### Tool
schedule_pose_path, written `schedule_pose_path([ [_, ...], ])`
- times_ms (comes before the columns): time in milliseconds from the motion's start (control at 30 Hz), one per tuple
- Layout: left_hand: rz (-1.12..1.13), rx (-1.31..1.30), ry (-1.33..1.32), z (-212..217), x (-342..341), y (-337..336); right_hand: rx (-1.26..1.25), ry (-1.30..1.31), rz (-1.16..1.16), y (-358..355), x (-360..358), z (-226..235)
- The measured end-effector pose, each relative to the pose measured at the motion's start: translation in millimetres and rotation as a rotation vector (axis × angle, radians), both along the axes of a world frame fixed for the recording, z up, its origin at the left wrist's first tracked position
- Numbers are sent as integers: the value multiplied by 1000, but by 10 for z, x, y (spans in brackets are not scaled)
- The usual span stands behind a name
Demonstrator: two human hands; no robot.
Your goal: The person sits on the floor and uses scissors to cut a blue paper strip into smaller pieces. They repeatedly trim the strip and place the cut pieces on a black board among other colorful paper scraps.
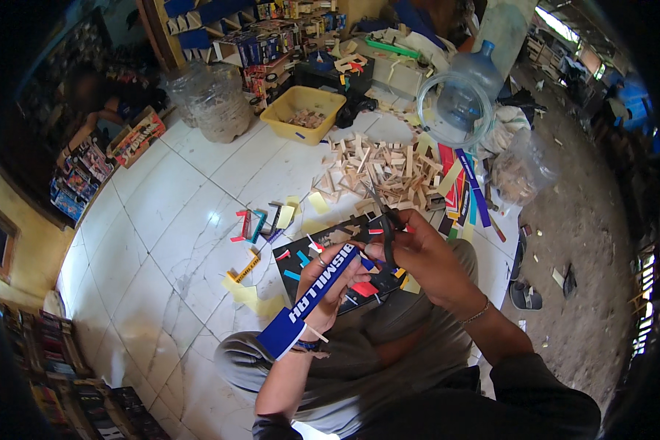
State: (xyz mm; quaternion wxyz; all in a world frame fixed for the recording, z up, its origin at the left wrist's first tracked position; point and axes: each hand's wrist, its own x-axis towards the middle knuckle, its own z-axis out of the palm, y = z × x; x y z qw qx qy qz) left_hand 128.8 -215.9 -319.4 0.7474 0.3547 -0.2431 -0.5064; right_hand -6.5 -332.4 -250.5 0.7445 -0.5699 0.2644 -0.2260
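Observation:
My left hand (314, 274) is closed on a long blue sticker strip (280, 331) with white lettering, which slants down over the palm towards my wrist. Black-handled scissors (388, 243) are in my right hand (431, 258), their blades pointing up and away from the strip. The fingertips of both hands meet near the strip's upper end, so what they pinch there is partly hidden. Beneath my hands lies a dark board (292, 258) strewn with coloured scraps. Just left of it are a yellow lettered piece (243, 268) and pale yellow backing papers (265, 303).
A heap of small wooden pieces (389, 172) lies ahead, with coloured strips (471, 187) to its right. Farther back stand a yellow basin (273, 117), clear plastic containers (224, 110) and a large blue water bottle (477, 77). Another person (110, 110) sits at far left.

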Motion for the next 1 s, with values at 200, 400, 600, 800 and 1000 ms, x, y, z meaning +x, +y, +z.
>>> schedule_pose_path([
  [200, 52, 34, -90, -19, -30, 8, -127, 72, -12, -6, -5, -126],
  [400, 73, 21, -143, -11, -80, -10, -207, 62, -21, 7, -68, -118],
  [600, 56, 62, -249, 24, -59, 17, -197, 56, -46, 35, -92, -122],
  [800, 125, -199, -336, -3, -86, -48, -441, 83, -66, 9, -139, -222],
  [1000, 492, -105, -844, 133, 14, 36, -657, 151, -26, -5, -260, -239],
])
